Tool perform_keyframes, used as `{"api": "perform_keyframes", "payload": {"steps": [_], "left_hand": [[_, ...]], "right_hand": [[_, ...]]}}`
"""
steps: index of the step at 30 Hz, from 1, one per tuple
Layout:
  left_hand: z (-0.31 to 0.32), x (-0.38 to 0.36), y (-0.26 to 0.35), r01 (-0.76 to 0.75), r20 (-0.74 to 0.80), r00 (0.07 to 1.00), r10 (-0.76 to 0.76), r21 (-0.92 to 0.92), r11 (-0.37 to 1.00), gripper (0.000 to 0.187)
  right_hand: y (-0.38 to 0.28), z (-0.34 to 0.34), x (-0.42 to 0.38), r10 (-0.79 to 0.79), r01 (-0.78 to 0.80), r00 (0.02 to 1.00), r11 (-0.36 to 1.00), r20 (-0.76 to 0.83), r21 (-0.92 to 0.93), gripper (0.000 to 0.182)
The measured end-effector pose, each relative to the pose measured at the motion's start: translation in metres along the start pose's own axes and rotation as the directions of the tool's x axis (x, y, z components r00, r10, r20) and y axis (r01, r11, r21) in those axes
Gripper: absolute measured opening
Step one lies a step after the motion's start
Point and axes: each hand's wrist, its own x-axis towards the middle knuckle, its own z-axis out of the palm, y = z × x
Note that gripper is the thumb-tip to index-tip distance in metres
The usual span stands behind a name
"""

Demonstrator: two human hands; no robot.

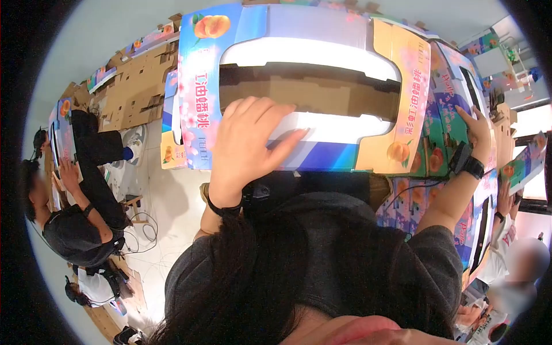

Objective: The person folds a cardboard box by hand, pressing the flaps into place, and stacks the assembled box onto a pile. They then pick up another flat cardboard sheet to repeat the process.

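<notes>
A printed fruit carton [391, 152] with peach pictures and a large cut-out in its top is right in front of me. Its brown cardboard inside [310, 92] shows through the opening. My left hand [247, 135] lies over the near left edge of that opening, fingers stretched and thumb apart. Out to the right, my right hand [476, 123] reaches to a purple and green printed carton [445, 118]; its fingers are extended against the carton's side, and part of the palm is turned away.
Brown cardboard sheets [135, 86] are piled at the far left. More printed cartons [402, 201] stand below and right of me. One person [75, 236] works at the left, another [517, 264] at the right. Cables [146, 227] lie on the pale floor.
</notes>
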Motion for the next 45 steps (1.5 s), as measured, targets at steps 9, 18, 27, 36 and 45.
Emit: {"api": "perform_keyframes", "payload": {"steps": [9, 18, 27, 36, 45], "left_hand": [[-0.001, 0.001, 0.002, 0.002, 0.012, 1.000, -0.002, 0.008, 1.000, 0.028], [0.003, 0.001, -0.004, 0.009, 0.003, 1.000, -0.009, -0.008, 1.000, 0.017], [0.004, 0.000, -0.002, 0.020, 0.051, 0.998, -0.023, 0.061, 0.998, 0.014], [0.003, -0.009, 0.008, -0.012, 0.097, 0.995, 0.005, 0.071, 0.997, 0.023], [0.001, -0.035, 0.016, -0.032, 0.059, 0.998, 0.027, 0.100, 0.994, 0.034]], "right_hand": [[-0.120, -0.011, -0.124, -0.539, 0.634, 0.602, 0.771, -0.590, -0.058, 0.052], [-0.205, 0.075, -0.259, -0.955, 0.975, 0.217, 0.224, 0.202, 0.009, 0.097], [-0.205, 0.090, -0.264, -0.968, 0.972, 0.229, 0.234, 0.101, 0.039, 0.104], [-0.198, 0.026, -0.224, -0.972, 0.972, 0.219, 0.224, -0.080, -0.067, 0.092], [-0.225, 0.040, -0.196, -0.905, 0.860, 0.356, 0.414, -0.233, -0.297, 0.095]]}}
